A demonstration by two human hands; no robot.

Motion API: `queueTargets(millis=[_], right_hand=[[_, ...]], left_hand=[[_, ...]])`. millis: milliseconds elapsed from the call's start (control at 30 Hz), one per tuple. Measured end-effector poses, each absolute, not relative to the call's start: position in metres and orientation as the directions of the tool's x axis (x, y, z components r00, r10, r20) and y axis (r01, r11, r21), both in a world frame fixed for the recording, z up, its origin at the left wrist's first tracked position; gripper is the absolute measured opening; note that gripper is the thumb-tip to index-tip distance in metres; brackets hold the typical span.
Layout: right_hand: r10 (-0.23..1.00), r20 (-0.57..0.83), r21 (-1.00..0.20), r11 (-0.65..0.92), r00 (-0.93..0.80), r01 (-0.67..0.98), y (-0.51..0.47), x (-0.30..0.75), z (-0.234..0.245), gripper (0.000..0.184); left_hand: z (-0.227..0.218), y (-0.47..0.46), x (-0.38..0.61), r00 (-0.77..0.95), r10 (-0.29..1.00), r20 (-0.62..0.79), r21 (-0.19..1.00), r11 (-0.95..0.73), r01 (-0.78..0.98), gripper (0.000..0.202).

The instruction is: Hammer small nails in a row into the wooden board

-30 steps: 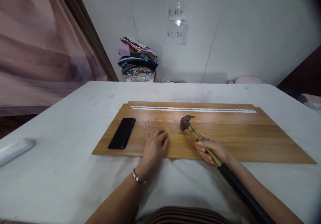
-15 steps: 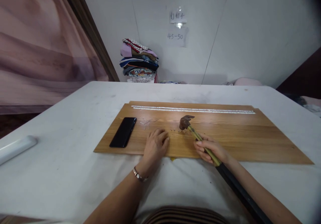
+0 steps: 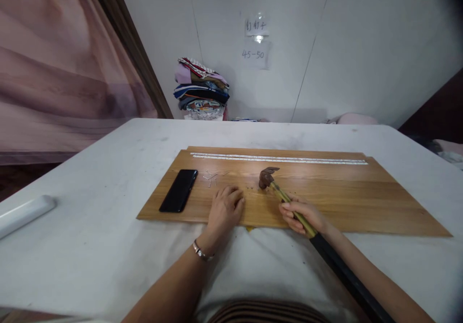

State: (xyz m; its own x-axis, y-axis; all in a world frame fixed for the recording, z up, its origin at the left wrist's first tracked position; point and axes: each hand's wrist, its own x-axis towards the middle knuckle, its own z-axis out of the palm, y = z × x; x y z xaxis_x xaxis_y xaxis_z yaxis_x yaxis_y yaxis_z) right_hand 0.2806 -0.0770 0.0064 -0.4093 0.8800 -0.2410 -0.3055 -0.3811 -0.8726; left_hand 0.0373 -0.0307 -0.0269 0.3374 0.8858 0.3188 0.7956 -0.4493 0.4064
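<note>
A wooden board lies on the white table. My left hand rests flat on the board's near edge, fingers stretched out and empty. My right hand is closed round the yellow-and-black handle of a claw hammer, whose brown head rests on the board beside a few driven nail heads. Several loose nails lie just beyond my left hand. A black phone lies on the board to the left.
Two pale strips run along the board's far edge. A white oblong object sits at the table's left edge. Folded clothes are stacked against the wall behind, under taped paper notes.
Only the head camera has shifted slightly; both hands, the hammer and the phone stay where they were.
</note>
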Motion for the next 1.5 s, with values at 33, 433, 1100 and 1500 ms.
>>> queueTargets(millis=[33, 433, 1100, 1500], right_hand=[[0.881, -0.235, -0.872, -0.377, -0.410, -0.312, -0.0775, 0.2805, 0.0065, 0.022], [0.867, -0.265, -0.860, -0.411, -0.422, -0.303, -0.0769, 0.2783, 0.0027, 0.024], [0.873, -0.265, -0.864, -0.404, -0.410, -0.300, -0.0769, 0.2786, 0.0032, 0.026], [0.879, -0.248, -0.873, -0.385, -0.408, -0.298, -0.0769, 0.2803, -0.0002, 0.021]], left_hand=[[-0.0268, -0.0308, 0.0373, 0.336, 0.887, 0.317, 0.407, -0.448, 0.796, 0.018], [-0.0270, -0.0314, 0.0371, 0.339, 0.887, 0.314, 0.410, -0.449, 0.794, 0.019], [-0.0273, -0.0308, 0.0367, 0.341, 0.885, 0.316, 0.409, -0.452, 0.793, 0.020], [-0.0263, -0.0312, 0.0373, 0.337, 0.890, 0.306, 0.412, -0.443, 0.796, 0.020]])
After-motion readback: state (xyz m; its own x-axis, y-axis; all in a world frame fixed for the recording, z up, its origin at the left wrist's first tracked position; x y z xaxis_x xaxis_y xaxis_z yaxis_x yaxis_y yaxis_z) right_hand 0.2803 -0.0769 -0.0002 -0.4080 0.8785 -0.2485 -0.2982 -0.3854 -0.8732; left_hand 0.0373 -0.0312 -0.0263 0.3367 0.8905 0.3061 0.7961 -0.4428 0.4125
